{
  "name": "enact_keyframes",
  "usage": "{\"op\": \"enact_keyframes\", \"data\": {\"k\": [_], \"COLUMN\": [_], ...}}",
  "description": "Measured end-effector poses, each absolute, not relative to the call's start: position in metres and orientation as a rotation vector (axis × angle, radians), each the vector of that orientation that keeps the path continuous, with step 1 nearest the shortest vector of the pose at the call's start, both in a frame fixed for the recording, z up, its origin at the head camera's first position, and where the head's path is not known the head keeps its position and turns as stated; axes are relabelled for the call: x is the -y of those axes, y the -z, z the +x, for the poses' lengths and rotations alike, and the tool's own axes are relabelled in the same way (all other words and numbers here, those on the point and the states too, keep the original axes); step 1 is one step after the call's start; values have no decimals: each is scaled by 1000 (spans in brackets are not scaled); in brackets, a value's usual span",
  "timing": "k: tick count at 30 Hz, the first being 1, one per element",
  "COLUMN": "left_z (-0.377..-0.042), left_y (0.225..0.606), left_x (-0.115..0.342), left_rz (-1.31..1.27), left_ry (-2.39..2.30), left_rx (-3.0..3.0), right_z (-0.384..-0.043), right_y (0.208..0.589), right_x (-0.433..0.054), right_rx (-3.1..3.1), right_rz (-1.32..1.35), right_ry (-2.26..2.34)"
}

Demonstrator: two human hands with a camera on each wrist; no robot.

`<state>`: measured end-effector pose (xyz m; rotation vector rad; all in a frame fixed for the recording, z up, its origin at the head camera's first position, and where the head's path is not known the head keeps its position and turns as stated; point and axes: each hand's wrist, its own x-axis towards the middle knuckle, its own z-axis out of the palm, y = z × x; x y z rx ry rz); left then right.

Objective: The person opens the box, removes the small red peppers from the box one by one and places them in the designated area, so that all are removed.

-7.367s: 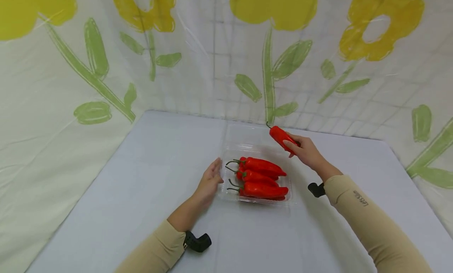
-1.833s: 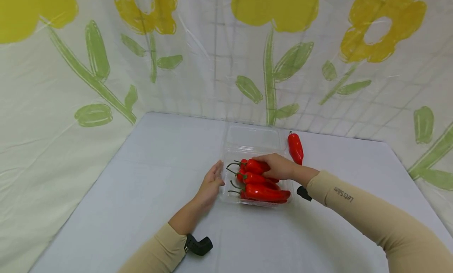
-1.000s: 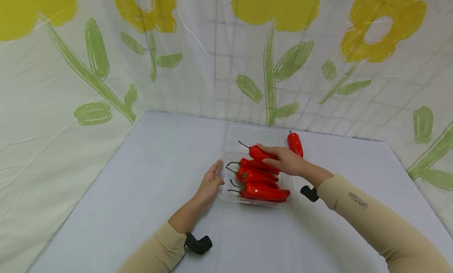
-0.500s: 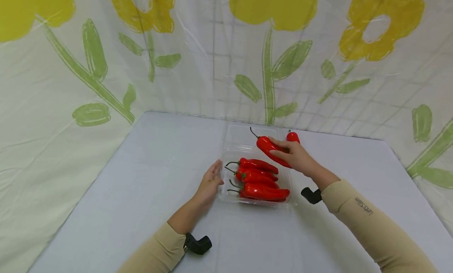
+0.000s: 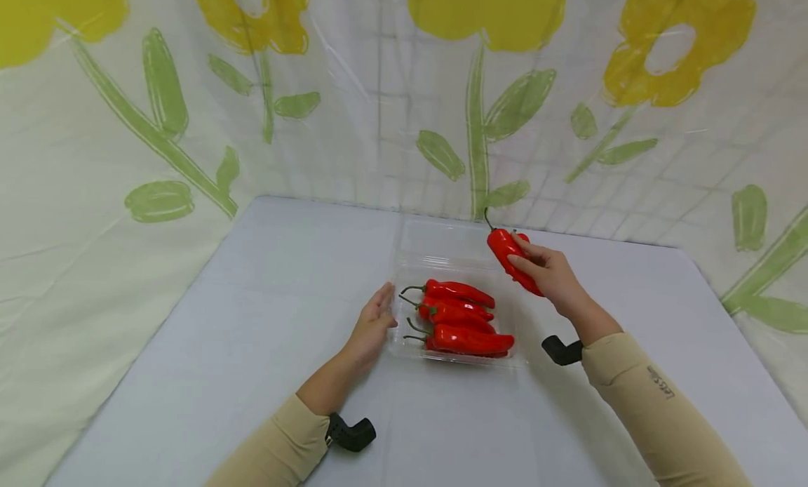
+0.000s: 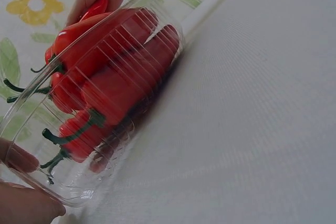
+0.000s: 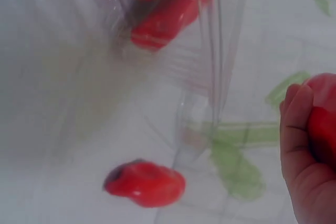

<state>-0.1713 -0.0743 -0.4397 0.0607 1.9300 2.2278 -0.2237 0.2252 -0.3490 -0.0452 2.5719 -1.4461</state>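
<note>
My right hand (image 5: 548,271) grips a red chili pepper (image 5: 505,251) with a green stem, raised above the table right of a clear plastic clamshell box (image 5: 519,332). In the right wrist view, fingers (image 7: 296,124) curl round this pepper (image 7: 325,116). My left hand (image 5: 372,324) rests against the box's left side, fingers fairly straight. The left wrist view shows the thumb (image 6: 31,203) beside the box's clear wall. Several red peppers (image 5: 463,338) lie in the box, stems to the left. Another pepper (image 7: 149,183) lies on the table, mostly hidden behind my right hand in the head view.
The box's lid (image 5: 435,236) lies folded back toward the far table edge. A white cloth covers the table (image 5: 303,276). Behind it hangs a pale curtain (image 5: 353,122) with yellow flowers. Black cameras sit on both wrists.
My right hand first set one pepper down on the table right of the box. It then lifted another from the box and carried it rightward. My left hand has stayed put.
</note>
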Motion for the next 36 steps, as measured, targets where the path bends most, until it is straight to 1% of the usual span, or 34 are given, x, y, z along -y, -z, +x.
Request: {"op": "enact_keyframes", "data": {"k": [9,12,18,23,30,36], "left_z": [-171,-171,-172,-172,-171,-171], "left_y": [439,438,438,439,441,441], "left_x": [75,76,76,75,74,75], "left_rz": [54,64,77,76,68,70], "left_ry": [-2228,-2229,-2238,-2246,-2241,-2245], "left_rx": [-1924,-1922,-1912,-1910,-1902,-1905], "right_z": [-246,-251,-260,-269,-278,-285], "right_y": [359,359,361,363,368,376], "right_x": [-259,-268,-281,-291,-303,-309], "right_rx": [-2188,-2057,-1965,-1931,-2107,-2124], "right_rz": [229,290,374,435,531,603], "right_ry": [1866,2003,2129,2165,2039,1990]}}
